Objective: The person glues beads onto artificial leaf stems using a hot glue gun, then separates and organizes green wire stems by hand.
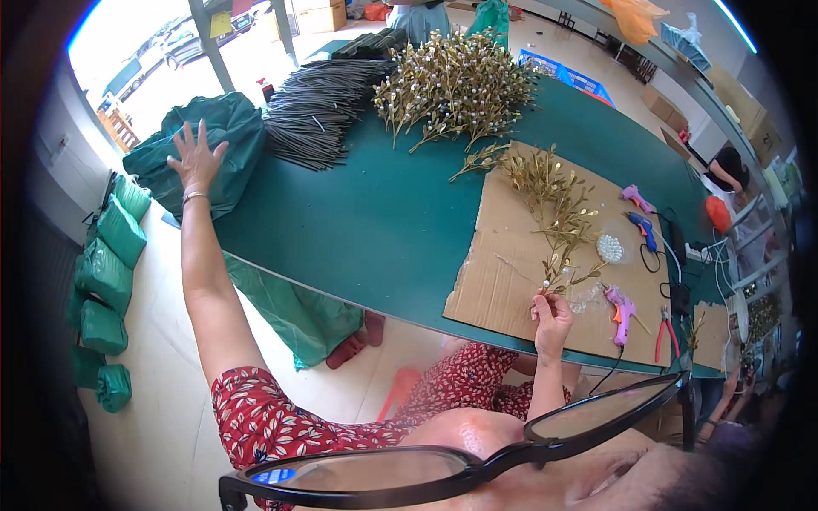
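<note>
On cardboard (511,281), gold leafy sprig (562,226), white beads

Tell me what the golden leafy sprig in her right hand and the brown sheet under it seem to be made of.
The golden leafy sprig looks artificial, probably plastic with a metallic gold finish and small white pearl-like beads; the uniform shine suggests that, though the material stays uncertain. The right hand pinches its stem. The brown sheet looks like plain matte corrugated cardboard, judging by its ragged torn edge.
</note>
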{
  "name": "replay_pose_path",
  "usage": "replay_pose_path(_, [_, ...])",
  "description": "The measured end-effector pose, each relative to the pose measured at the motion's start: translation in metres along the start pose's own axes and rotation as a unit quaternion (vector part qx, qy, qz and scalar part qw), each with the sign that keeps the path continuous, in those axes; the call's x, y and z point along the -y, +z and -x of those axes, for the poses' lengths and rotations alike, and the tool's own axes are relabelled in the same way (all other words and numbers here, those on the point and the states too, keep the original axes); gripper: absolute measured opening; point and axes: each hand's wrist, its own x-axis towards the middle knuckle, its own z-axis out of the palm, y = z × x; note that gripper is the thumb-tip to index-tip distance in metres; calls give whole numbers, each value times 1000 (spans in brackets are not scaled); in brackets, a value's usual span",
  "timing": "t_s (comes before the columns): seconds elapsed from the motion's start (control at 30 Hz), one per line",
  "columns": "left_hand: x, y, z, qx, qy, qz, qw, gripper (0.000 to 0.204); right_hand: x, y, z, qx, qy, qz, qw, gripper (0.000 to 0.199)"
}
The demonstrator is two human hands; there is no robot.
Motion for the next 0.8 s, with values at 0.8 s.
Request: replay_pose_path(0.8, [-9, 63, -33, -171, 89, 150, 970, 64, -4, -2, 2, -29, 12, 78, 996, 11])
